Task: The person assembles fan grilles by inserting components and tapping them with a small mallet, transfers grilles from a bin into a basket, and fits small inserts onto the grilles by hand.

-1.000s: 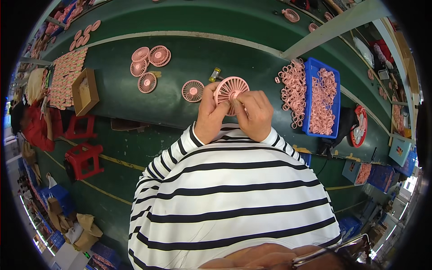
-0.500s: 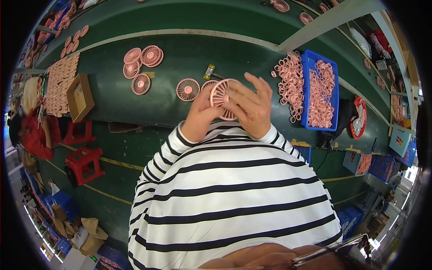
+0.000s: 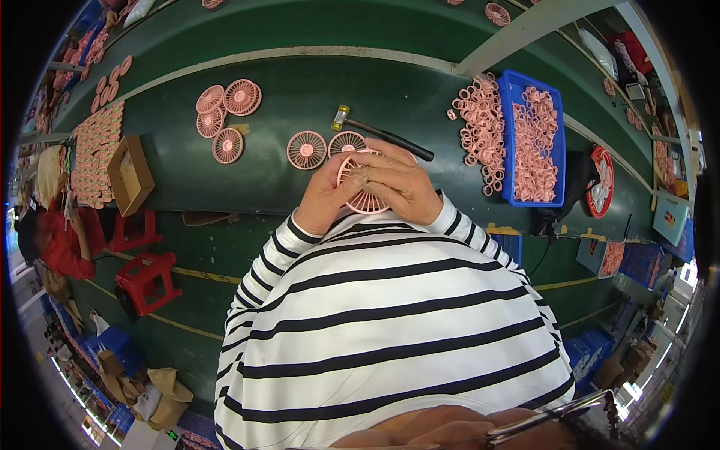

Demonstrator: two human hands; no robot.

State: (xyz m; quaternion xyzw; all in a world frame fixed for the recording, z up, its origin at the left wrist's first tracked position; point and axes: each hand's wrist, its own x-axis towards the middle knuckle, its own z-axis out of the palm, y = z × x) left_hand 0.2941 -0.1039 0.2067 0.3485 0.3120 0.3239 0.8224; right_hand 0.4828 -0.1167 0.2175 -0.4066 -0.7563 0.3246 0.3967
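Both my hands hold a pink round fan grille with thin spokes, close in front of my striped shirt. At its left rim, my left hand is closed with the thumb on the grille. From the right, my right hand lies over it, fingers bent across its front and hiding its centre. Just beyond the hands, two more fan grilles lie flat: one grille to the left, another grille partly behind my fingers. Past them rests a hammer with a black handle and yellowish head.
Several stacked grilles lie further left, near an open cardboard box. To the right, loose pink rings are heaped against a blue bin full of rings. A red stool and a person in red are at the left.
My right hand's fingers, raised and spread before, have come down over the grille. Both hands have moved slightly lower and left, and the hammer's handle now shows.
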